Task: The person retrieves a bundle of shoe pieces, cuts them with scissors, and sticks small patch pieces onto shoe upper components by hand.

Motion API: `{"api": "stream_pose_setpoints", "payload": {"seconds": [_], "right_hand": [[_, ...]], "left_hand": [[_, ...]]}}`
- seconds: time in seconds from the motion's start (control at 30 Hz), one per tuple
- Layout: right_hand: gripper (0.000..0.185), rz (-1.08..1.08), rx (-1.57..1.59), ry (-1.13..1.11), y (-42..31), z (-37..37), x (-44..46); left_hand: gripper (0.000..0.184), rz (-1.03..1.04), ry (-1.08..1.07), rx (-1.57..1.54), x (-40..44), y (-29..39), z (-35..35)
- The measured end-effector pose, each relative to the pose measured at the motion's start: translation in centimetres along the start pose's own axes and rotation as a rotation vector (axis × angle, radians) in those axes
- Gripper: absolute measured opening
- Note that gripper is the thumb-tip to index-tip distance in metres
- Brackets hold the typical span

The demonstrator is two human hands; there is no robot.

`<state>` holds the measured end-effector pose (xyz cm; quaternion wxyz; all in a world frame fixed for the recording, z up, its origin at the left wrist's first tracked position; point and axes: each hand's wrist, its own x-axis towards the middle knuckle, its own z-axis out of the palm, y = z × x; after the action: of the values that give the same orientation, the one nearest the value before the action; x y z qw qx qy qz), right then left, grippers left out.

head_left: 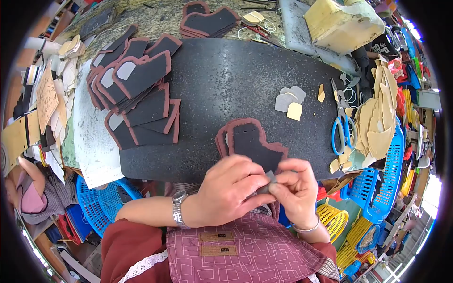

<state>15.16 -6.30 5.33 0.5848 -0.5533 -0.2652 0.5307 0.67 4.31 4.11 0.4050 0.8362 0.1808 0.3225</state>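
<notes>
Close together at the front edge of the dark work board are my two hands. A small grey piece (270, 176) is pinched between them. My left hand (236, 188), with a metal watch at the wrist, has its fingers bent over the piece from the left. From the right, my right hand (296, 191) holds it between thumb and fingers. Just beyond the hands lie black cut pieces with reddish-brown edges (252, 141), partly covered by my fingers. Small grey rounded pieces (285, 100) and a pale yellow one (294, 111) rest farther back on the board.
Black pieces with reddish edges (146, 75) are stacked at the left, more (210, 22) at the back. Blue-handled scissors (340, 127) lie at the right beside tan scraps (377, 113). Blue baskets (96, 200) stand below the table. Another person (33, 188) is at the far left.
</notes>
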Motion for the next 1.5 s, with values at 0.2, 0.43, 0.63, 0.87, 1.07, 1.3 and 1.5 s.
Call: {"api": "stream_pose_setpoints", "payload": {"seconds": [0.2, 0.43, 0.63, 0.87, 1.07, 1.3, 1.5], "right_hand": [[0.026, -0.044, -0.217, -0.042, 1.2, 0.4, -1.4], [0.015, 0.044, -0.493, -0.300, 0.3, -2.8, -1.6], [0.018, -0.060, -0.803, -0.380, 0.0, -3.4, -0.4], [0.010, 0.090, -0.330, 0.009, -0.9, -2.2, 3.4], [0.015, 0.251, -0.613, -0.139, 1.1, -1.2, 8.5], [0.024, 0.011, -1.123, -0.069, 1.4, 0.6, 9.6], [0.017, -0.568, -1.425, 0.237, -0.7, -3.7, 10.5]], "left_hand": [[0.034, -0.435, -0.299, -0.428, -0.9, 0.7, -0.1], [0.019, -0.197, -0.207, -0.488, -0.8, -2.3, -2.7], [0.013, 0.564, -0.114, -0.072, -0.9, -3.0, -3.1], [0.016, 0.594, -0.109, 0.401, -0.8, -4.5, -2.2], [0.021, 0.491, -0.411, 0.680, -1.7, -5.4, -1.8], [0.031, 0.328, -0.446, 0.485, -0.3, -5.3, -0.8], [0.059, 0.246, -0.521, 0.515, 1.4, -4.7, 0.1]]}}
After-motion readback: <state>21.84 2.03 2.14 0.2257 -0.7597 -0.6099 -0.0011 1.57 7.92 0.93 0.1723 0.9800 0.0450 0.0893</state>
